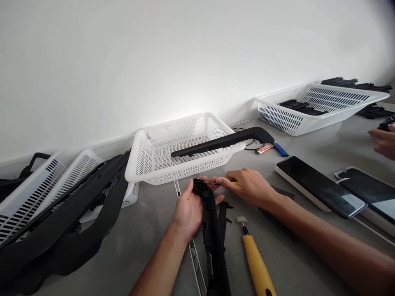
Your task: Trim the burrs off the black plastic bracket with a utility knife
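While my left hand (189,210) grips the trim (212,234) at lower centre of the frame, my right hand (248,188) pinches a pick (216,183) against its top end, just below the basket (185,164).

No writing or label can be read anywhere; the small orange packet (264,149) by the basket (182,150) may carry print, but it is too blurred.

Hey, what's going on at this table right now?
A person steadies a long black plastic part on the grey table, the left hand gripping its far end. The right hand pinches a thin pick against that end. A yellow tool lies beside it, a white basket stands behind, and another person's hand shows at the right edge.
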Motion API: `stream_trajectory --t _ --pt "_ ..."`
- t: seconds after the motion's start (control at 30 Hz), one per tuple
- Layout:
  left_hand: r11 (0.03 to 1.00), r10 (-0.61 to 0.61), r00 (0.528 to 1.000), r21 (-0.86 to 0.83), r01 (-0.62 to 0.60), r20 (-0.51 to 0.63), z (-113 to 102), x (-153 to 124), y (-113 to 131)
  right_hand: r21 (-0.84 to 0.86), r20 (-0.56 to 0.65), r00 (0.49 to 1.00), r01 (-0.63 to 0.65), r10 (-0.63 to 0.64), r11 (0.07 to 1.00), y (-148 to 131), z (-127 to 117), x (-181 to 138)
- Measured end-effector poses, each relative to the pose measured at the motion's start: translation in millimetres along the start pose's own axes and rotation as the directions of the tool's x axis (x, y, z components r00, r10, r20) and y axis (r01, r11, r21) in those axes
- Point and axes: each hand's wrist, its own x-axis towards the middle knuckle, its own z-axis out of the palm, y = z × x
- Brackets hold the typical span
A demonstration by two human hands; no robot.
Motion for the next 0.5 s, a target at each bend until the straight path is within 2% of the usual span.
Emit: stream_trajectory --t 0.5 --pt "0.999 0.007 0.999 -0.035 -0.008 -0.037 1.4 0.6 1.7 0.040 -0.016 1.000 0.012 -0.012 0.999 0.4 1.3 -0.6"
